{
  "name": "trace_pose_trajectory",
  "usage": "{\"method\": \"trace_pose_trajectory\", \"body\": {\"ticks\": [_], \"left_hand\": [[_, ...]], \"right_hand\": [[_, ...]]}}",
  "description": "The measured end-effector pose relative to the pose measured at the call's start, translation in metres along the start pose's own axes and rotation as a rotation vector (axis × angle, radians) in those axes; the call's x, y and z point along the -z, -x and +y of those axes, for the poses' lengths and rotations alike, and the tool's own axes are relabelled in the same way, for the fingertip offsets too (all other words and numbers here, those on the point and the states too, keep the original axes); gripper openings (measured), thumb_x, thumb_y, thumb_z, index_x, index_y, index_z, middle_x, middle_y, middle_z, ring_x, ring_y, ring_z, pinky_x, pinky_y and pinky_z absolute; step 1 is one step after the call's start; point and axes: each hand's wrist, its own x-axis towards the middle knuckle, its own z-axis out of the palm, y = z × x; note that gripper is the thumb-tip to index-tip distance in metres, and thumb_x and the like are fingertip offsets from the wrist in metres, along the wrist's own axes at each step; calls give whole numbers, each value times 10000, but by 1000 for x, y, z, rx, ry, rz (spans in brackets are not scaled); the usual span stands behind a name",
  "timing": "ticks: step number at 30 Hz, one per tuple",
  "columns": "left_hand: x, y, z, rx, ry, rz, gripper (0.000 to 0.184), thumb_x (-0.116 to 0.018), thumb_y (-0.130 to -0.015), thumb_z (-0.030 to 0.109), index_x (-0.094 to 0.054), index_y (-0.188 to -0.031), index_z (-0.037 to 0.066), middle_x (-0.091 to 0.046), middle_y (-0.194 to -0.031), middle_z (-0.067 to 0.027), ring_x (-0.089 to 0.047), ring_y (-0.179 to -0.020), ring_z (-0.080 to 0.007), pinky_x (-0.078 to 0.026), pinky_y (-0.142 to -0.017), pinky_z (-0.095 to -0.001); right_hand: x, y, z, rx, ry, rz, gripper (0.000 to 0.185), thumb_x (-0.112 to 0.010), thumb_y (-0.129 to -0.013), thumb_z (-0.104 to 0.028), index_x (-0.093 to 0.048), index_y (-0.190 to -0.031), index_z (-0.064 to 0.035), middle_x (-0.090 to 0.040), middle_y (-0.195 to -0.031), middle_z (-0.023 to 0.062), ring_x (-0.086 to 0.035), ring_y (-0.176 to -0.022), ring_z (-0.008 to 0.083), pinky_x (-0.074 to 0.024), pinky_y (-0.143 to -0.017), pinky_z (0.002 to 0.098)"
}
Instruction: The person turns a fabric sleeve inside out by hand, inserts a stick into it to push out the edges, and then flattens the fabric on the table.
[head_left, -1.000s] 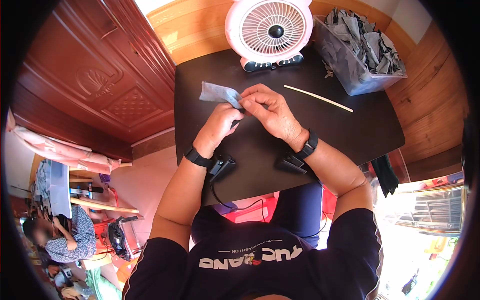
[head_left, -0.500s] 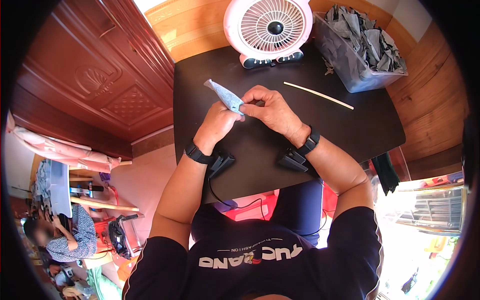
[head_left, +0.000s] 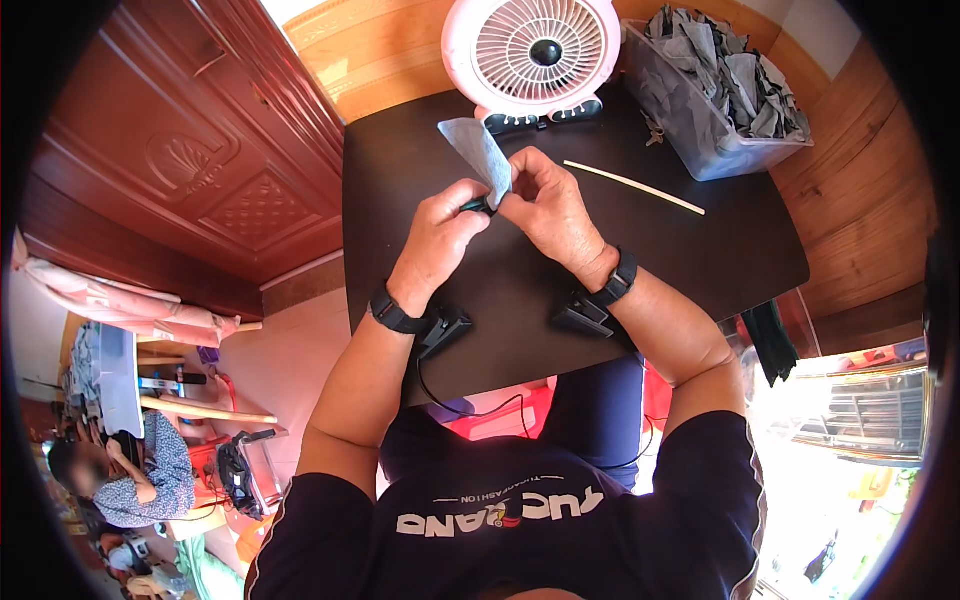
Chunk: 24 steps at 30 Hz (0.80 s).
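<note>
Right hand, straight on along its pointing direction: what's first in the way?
The grey-blue cloth piece, right at the fingertips of the right hand. Past it, probably dark tabletop left of the pink fan, though depth is hard to judge.

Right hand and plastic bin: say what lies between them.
The head view shows a thin pale stick lying on the dark tabletop between the right hand and the plastic bin.
</note>
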Motion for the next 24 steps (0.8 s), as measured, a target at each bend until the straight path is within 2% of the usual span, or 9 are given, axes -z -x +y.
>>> {"method": "trace_pose_trajectory", "body": {"ticks": [4,7,10,15,17,20,23,24], "left_hand": [[-8,-1,-5,-112,102,70,183,-570,-919,147,-615,-979,-20,-595,-813,-16,-518,-768,-81,-427,-702,-233],[-6,0,-1,-95,88,67,149,-573,-915,120,-610,-953,-19,-592,-800,-11,-503,-750,-72,-421,-686,-226],[-3,0,-2,-113,31,84,125,-579,-909,105,-602,-930,-16,-584,-773,-7,-492,-720,-73,-417,-655,-230],[-1,-3,-3,-237,-185,190,114,-597,-897,113,-594,-918,0,-554,-685,-43,-487,-646,-100,-420,-600,-257],[0,-6,-10,-286,-200,212,116,-602,-893,122,-591,-922,10,-559,-680,-78,-515,-632,-129,-431,-599,-278],[-2,-5,-8,-352,-256,263,114,-602,-888,136,-585,-919,28,-573,-681,-119,-566,-619,-205,-445,-598,-312],[-3,-2,0,-322,-379,263,107,-599,-885,150,-579,-912,48,-593,-689,-145,-607,-642,-298,-458,-597,-352],[-4,-1,2,-298,-427,252,104,-597,-883,154,-577,-910,55,-599,-693,-152,-618,-656,-328,-462,-596,-367]], "right_hand": [[-6,6,-14,160,215,98,179,-670,-765,-34,-615,-934,-24,-603,-759,38,-579,-676,99,-489,-627,269],[-1,4,-5,118,175,30,166,-666,-786,-61,-625,-942,-23,-617,-801,45,-587,-685,109,-496,-626,276],[3,4,-14,-117,8,-141,187,-662,-804,-78,-620,-976,-16,-625,-856,36,-586,-708,119,-504,-662,289],[11,-3,-12,-217,-325,-271,229,-597,-880,-196,-612,-1016,-12,-631,-956,32,-574,-856,116,-469,-804,285],[15,-4,-16,-282,-481,-313,278,-540,-926,-267,-620,-1031,-23,-628,-1011,39,-559,-935,120,-441,-861,279],[13,-3,-17,-257,-479,-311,284,-526,-939,-268,-622,-1047,-24,-633,-984,34,-567,-918,133,-457,-848,296],[13,-6,-12,-340,-504,-284,217,-582,-920,-218,-619,-1020,-29,-634,-963,31,-571,-883,120,-469,-818,281],[12,-5,-8,-306,-488,-295,191,-611,-904,-191,-616,-1006,-30,-634,-955,30,-572,-873,113,-471,-814,272]]}}
